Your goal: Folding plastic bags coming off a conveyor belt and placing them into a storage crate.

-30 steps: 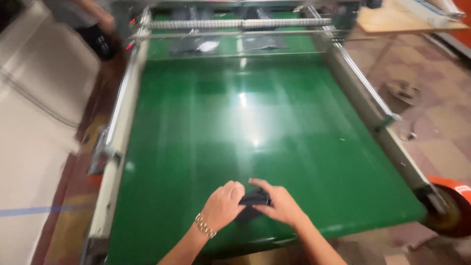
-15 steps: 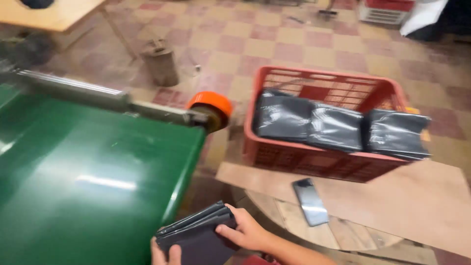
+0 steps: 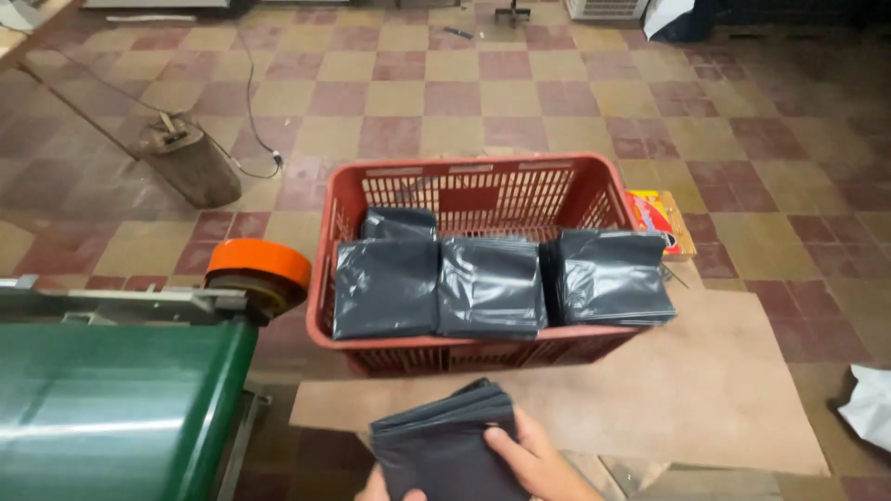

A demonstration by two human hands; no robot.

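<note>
A stack of dark grey plastic bags (image 3: 445, 441) sits at the bottom middle of the head view, held from both sides. My right hand (image 3: 534, 459) grips its right edge, thumb on top. Only the fingertips of my left hand (image 3: 376, 484) show under the stack's lower left corner. Just beyond the stack stands a red plastic crate (image 3: 473, 199) filled with several piles of the same dark bags (image 3: 487, 283). The crate rests on a brown board (image 3: 705, 380).
The green conveyor belt (image 3: 102, 417) fills the lower left, with an orange roller wheel (image 3: 258, 269) at its end. A yellow and red packet (image 3: 661, 221) lies right of the crate. A metal scoop (image 3: 186, 162) and cable lie on the tiled floor. White cloth (image 3: 868, 404) at right.
The view has swung from the green belt to the crate. The bag stack, picked off the belt, has moved right with both hands and now sits in front of the crate.
</note>
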